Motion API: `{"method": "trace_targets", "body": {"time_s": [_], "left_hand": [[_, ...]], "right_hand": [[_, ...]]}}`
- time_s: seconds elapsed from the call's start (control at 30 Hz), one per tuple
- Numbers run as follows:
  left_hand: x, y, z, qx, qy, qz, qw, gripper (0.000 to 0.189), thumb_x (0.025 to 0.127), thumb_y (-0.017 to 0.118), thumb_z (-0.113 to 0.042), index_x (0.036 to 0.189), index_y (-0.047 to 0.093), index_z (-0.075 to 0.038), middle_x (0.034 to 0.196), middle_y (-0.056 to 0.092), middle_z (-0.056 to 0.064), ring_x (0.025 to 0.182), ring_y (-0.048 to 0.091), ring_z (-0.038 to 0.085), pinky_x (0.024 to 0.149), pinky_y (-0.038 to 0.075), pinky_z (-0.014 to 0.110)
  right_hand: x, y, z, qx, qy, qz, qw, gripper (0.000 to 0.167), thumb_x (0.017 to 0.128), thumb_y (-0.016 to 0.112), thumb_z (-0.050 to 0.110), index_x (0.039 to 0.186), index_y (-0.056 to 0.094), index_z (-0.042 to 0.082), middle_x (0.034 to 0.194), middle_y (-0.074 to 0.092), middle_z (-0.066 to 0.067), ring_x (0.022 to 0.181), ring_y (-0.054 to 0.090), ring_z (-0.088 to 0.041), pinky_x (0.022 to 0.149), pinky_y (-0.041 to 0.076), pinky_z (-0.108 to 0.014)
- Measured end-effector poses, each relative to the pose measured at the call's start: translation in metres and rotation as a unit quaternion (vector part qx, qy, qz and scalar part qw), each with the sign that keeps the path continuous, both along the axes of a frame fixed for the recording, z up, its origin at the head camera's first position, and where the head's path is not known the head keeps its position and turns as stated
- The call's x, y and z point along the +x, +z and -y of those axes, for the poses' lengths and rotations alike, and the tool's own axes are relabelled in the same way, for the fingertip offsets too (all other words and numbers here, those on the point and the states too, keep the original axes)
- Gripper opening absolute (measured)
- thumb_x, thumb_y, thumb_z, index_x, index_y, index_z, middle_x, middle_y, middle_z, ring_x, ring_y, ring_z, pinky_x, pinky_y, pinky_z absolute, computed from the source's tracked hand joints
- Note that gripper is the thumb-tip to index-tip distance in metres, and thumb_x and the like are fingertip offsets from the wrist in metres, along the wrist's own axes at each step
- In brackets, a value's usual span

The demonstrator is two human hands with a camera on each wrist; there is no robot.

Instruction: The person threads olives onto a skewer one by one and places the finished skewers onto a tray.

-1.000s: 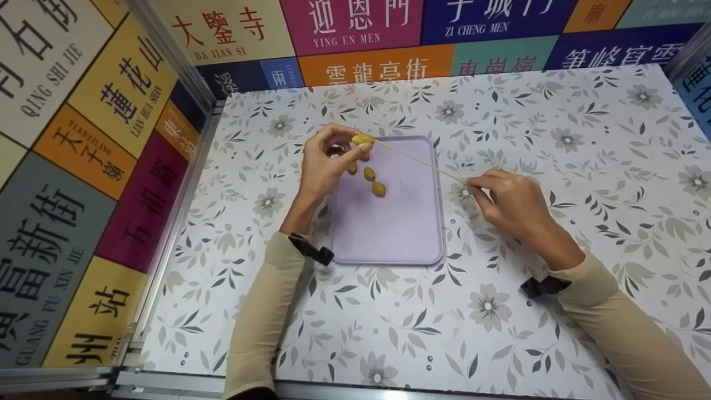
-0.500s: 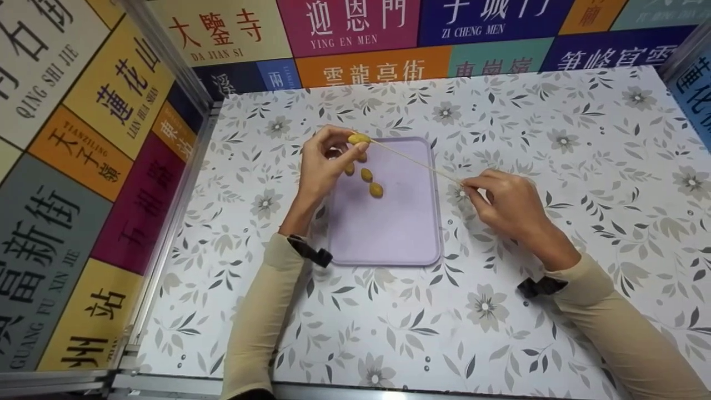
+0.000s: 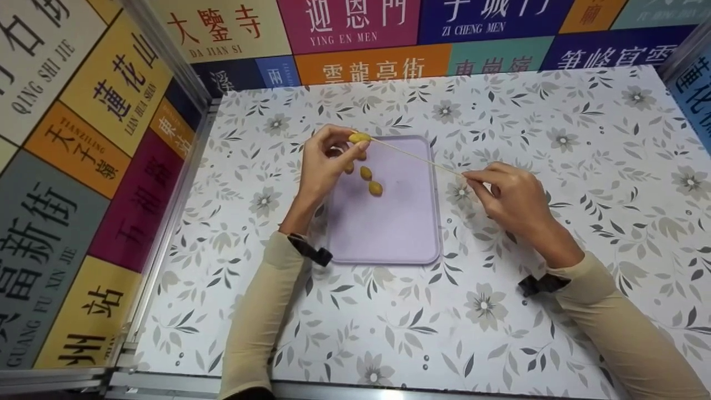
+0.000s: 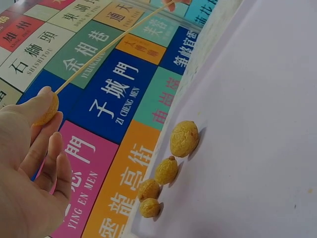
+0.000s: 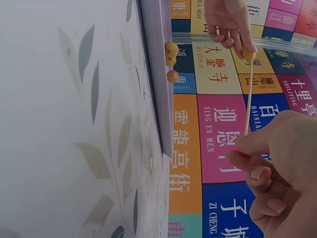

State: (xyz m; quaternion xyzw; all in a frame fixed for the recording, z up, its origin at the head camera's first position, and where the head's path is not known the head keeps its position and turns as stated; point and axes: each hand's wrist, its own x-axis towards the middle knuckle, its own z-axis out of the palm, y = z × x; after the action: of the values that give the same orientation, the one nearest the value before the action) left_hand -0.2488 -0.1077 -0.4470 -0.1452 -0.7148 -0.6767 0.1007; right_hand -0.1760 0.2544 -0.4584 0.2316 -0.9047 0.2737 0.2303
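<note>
Skewer (image 3: 414, 156) meets one yellow fruit (image 3: 360, 136); four loose fruits (image 4: 166, 170) seem left.
My left hand (image 3: 321, 168) pinches the fruit, my right hand (image 3: 514, 197) the skewer.

back wall (image 3: 377, 66): multi-col panels (image 3: 350, 22) butted edge to edge, cream, magenta, navy, orange, teal, w/ big chinese chars, some w/ romanised names below, eg "da jian si", "ying en men", "zi cheng men"; left wall (image 3: 61, 205): same type, yellow, grey-green, maroon, "lian hua shan" legible; right wall (image 3: 691, 83): only a sliver, blue; corner post (image 3: 172, 50) & side rail (image 3: 165, 233): bare metal; table (image 3: 500, 355): white, grey flower/leaf print; front rail (image 3: 166, 382): metal, bright glare spot (image 3: 394, 395) nr middle; light fairly even, shadows soft
</note>
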Motion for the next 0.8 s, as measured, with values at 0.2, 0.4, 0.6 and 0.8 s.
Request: {"method": "trace_targets", "body": {"time_s": [0.2, 0.4, 0.6, 0.8], "left_hand": [[-0.0011, 0.0002, 0.0011, 0.008, -0.007, 0.011, 0.9999, 0.03, 0.093, 0.089, -0.024, 0.114, 0.074, -0.01, 0.092, 0.081, 0.013, 0.071, 0.066, 0.033, 0.058, 0.055, 0.029], [-0.0019, 0.0018, 0.0007, 0.021, -0.015, 0.011, 0.9996, 0.03, 0.093, 0.089, -0.024, 0.115, 0.073, -0.01, 0.094, 0.081, 0.015, 0.071, 0.07, 0.026, 0.057, 0.055, 0.029], [-0.0015, 0.0009, 0.0001, 0.022, -0.013, 0.011, 0.9996, 0.03, 0.093, 0.089, -0.024, 0.117, 0.076, -0.011, 0.093, 0.081, 0.011, 0.071, 0.067, 0.029, 0.057, 0.054, 0.028], [0.001, 0.0007, 0.0011, 0.027, -0.005, 0.018, 0.9994, 0.029, 0.092, 0.09, -0.021, 0.116, 0.078, -0.011, 0.093, 0.081, 0.012, 0.072, 0.067, 0.026, 0.057, 0.053, 0.027]], "right_hand": [[0.0001, 0.0018, -0.0008, -0.008, -0.012, 0.002, 0.9999, 0.018, 0.098, 0.081, 0.011, 0.115, 0.086, 0.014, 0.086, 0.076, -0.005, 0.064, 0.054, -0.009, 0.059, 0.035, -0.017], [-0.0012, 0.0045, 0.0, -0.035, -0.015, 0.007, 0.9993, 0.015, 0.097, 0.082, 0.01, 0.112, 0.086, 0.011, 0.091, 0.081, -0.003, 0.064, 0.052, -0.007, 0.061, 0.034, -0.015], [-0.0014, 0.0044, 0.0, -0.044, -0.002, -0.01, 0.999, 0.015, 0.097, 0.082, 0.008, 0.11, 0.087, 0.011, 0.089, 0.08, -0.005, 0.065, 0.053, -0.007, 0.062, 0.035, -0.014], [-0.0023, 0.0043, -0.0007, -0.068, 0.014, -0.03, 0.9971, 0.014, 0.097, 0.081, 0.006, 0.109, 0.087, 0.009, 0.084, 0.077, -0.006, 0.065, 0.052, -0.008, 0.062, 0.034, -0.013]]}}
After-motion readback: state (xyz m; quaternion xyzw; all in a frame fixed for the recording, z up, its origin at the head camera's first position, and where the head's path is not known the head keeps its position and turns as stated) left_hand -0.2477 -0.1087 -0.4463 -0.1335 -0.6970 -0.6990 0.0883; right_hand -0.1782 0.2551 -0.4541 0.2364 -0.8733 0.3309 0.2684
